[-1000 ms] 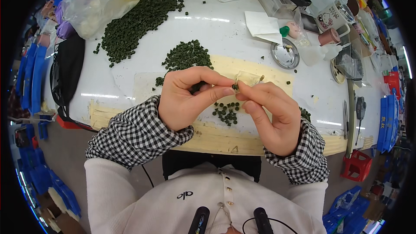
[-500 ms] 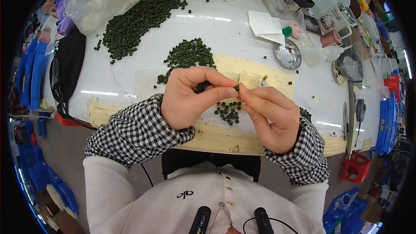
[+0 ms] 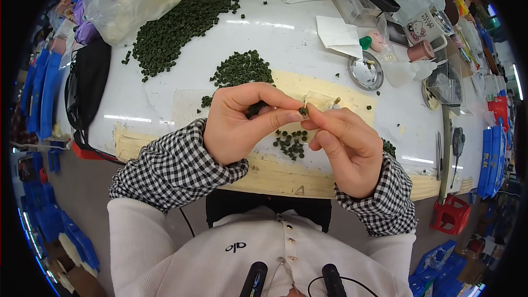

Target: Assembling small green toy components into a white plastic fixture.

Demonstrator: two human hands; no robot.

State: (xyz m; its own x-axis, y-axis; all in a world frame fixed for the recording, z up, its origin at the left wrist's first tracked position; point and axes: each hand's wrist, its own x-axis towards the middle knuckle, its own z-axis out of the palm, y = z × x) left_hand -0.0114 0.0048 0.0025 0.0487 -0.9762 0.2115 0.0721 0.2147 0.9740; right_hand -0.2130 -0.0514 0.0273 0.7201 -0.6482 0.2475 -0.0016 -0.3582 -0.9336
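My left hand is closed, its thumb and index fingertip pinching a small dark green piece. Against the right side of that piece rests the index fingertip of my right hand, whose thumb stands apart lower down. Just below the fingertips a small group of round dark green pieces lies on the white table. Behind my left hand is a medium pile of similar pieces, partly covered by the hand. More of them show beside my right sleeve.
A larger green heap lies far left, near a clear plastic bag and a black cloth item. A cream block sits behind my fingertips. To the right are a round metal lid, white paper and a dark-handled tool.
My right thumb has come away from the green piece and dropped lower, while the index fingertip stays at it. My left hand keeps its pinch almost unmoved.
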